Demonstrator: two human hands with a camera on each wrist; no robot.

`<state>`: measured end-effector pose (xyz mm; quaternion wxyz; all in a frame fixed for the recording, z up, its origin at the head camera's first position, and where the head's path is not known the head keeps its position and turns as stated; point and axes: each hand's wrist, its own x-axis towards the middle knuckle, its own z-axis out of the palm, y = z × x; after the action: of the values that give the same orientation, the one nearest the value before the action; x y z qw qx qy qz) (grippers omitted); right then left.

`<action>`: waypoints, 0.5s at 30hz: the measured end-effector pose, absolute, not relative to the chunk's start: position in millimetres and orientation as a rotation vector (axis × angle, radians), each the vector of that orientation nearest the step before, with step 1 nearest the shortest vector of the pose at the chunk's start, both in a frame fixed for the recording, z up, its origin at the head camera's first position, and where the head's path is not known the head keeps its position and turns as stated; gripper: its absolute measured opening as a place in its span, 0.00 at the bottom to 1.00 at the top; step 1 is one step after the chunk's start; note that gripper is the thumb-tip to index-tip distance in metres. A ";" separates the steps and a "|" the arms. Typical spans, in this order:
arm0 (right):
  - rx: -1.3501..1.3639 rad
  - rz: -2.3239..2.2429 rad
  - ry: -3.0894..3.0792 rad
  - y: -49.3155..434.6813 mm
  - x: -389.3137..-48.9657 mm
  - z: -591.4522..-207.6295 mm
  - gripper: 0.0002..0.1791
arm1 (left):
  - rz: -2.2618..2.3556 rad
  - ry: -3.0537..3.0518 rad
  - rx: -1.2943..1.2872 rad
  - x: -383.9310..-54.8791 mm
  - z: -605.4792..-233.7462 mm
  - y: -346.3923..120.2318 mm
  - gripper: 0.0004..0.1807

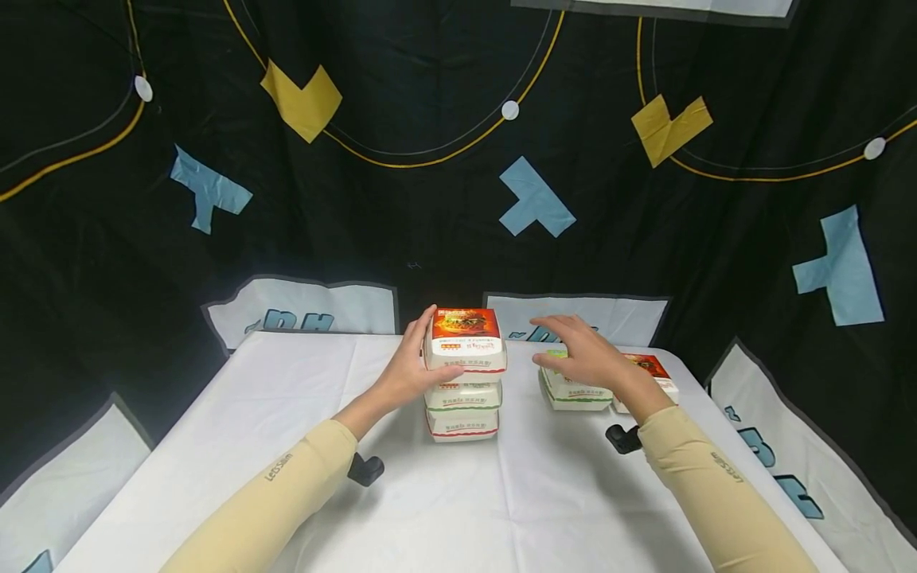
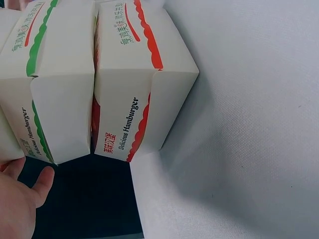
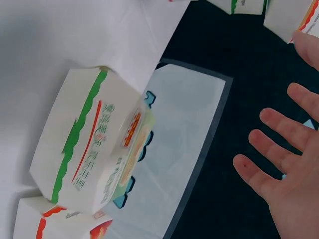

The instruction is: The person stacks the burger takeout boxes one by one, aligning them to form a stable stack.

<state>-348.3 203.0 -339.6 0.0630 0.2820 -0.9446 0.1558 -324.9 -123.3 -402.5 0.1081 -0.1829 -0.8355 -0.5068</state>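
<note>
A stack of three paper hamburger boxes stands mid-table. Its top hamburger box [image 1: 467, 342] has a red burger picture on the lid; below are a green-trimmed box [image 1: 469, 396] and a red-trimmed box [image 1: 464, 426]. My left hand [image 1: 411, 366] holds the top box at its left side, thumb across the front. In the left wrist view, only part of the left hand [image 2: 17, 201] shows, beside the stack. My right hand [image 1: 587, 354] is in the air right of the stack, fingers spread. Behind and below it sits another green-trimmed box [image 1: 576, 394], which it partly covers.
A red-lidded box [image 1: 655, 374] stands beside the green-trimmed one at the right. The white-covered table [image 1: 430, 509] ends at a black curtain [image 1: 415, 239]. White printed panels [image 1: 573, 310] hang behind the far edge.
</note>
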 end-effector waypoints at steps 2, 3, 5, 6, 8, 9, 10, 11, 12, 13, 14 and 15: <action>0.838 0.469 -2.883 205.2 -348.4 -341.1 0.37 | -1.492 -2.459 -0.542 -324.9 -402.7 -123.3 0.60; 0.833 0.461 -2.895 206.4 -348.7 -342.1 0.38 | -1.494 -2.458 -0.543 -324.8 -402.8 -123.4 0.60; 0.826 0.453 -2.916 208.8 -349.7 -344.3 0.38 | -1.493 -2.456 -0.543 -324.7 -402.8 -123.5 0.60; 0.822 0.454 -2.923 209.9 -350.3 -345.4 0.38 | -1.492 -2.456 -0.543 -324.6 -402.8 -123.5 0.60; 0.817 0.445 -2.931 212.3 -352.0 -348.0 0.38 | -1.491 -2.458 -0.540 -324.4 -402.7 -123.6 0.60; 0.814 0.445 -2.934 213.5 -353.0 -349.5 0.39 | -1.490 -2.459 -0.538 -324.4 -402.7 -123.6 0.60; 0.812 0.442 -2.937 214.7 -354.1 -350.8 0.39 | -1.488 -2.460 -0.537 -324.4 -402.6 -123.5 0.60; 0.809 0.440 -2.940 215.9 -355.1 -352.0 0.40 | -1.488 -2.461 -0.536 -324.1 -402.4 -123.4 0.60; 0.810 0.437 -2.940 217.1 -355.8 -352.9 0.41 | -1.487 -2.463 -0.535 -323.9 -402.3 -123.3 0.60; 0.810 0.431 -2.942 218.2 -356.7 -354.1 0.41 | -1.486 -2.464 -0.534 -323.8 -402.2 -123.3 0.60; 0.806 0.430 -2.948 219.4 -357.7 -355.2 0.42 | -1.483 -2.463 -0.534 -323.6 -402.3 -123.3 0.60; 0.803 0.425 -2.952 220.4 -358.4 -356.2 0.43 | -1.482 -2.464 -0.535 -323.6 -402.4 -123.3 0.60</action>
<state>-358.4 220.4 -356.2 0.0266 0.2600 -0.9554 0.1375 -323.6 -123.3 -402.4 0.1083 -0.1817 -0.8375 -0.5038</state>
